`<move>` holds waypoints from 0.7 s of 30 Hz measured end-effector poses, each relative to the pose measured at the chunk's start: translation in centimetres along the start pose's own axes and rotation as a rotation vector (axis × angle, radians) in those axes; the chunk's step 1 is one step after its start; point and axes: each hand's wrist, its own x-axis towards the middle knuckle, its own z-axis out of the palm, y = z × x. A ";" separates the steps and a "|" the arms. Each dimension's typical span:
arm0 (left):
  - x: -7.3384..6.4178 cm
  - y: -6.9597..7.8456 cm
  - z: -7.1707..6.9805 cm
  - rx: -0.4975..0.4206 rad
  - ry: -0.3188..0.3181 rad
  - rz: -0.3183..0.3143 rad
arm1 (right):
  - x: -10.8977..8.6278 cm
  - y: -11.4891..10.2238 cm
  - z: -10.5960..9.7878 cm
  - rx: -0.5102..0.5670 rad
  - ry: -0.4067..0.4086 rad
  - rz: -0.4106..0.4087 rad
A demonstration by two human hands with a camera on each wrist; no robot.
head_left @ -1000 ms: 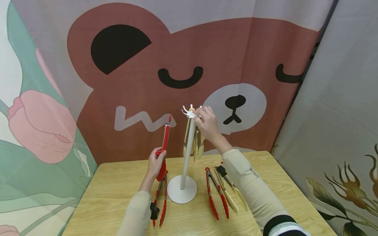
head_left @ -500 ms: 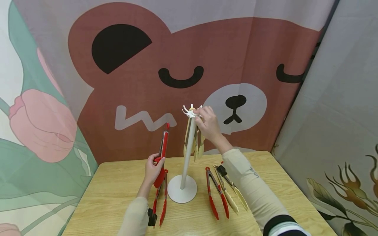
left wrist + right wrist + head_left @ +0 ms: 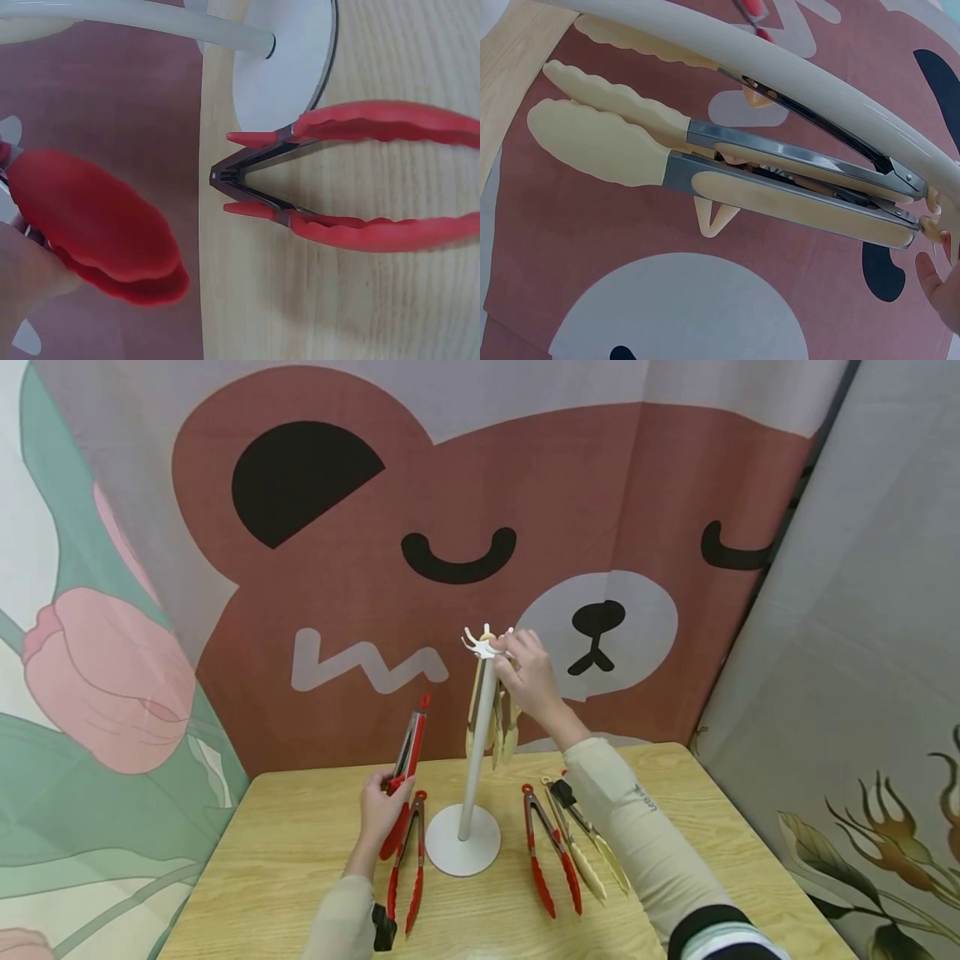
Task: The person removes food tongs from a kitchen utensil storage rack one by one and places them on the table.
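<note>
My left hand (image 3: 378, 814) grips a pair of red tongs (image 3: 416, 739) with the ring end up and the heads down, left of a white stand (image 3: 475, 777). In the left wrist view the closed red heads (image 3: 97, 217) show beside the hand. My right hand (image 3: 528, 672) pinches the stand's hooked top (image 3: 480, 646) with curled fingers. Cream tongs (image 3: 510, 735) hang there, below the hand. The right wrist view shows these cream tongs (image 3: 600, 142) hanging by their ring ends, with my thumb (image 3: 930, 277) close to the rings. Part of the hooked top is behind my fingers.
Spread red tongs (image 3: 416, 877) lie left of the stand's round base (image 3: 462, 864); another red pair (image 3: 567, 868) lies to its right. Cream tongs (image 3: 588, 868) lie beside that pair, near my right sleeve (image 3: 637, 827). A bear-print curtain (image 3: 360, 610) hangs behind the wooden table (image 3: 247, 860).
My left hand has moved down and slightly left, lowering the red tongs it grips beside the stand. The right hand has stayed at the stand's top.
</note>
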 end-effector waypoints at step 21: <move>-1.5 -3.0 -1.6 0.263 0.046 -0.093 | 0.0 0.3 0.1 -0.007 0.028 -0.027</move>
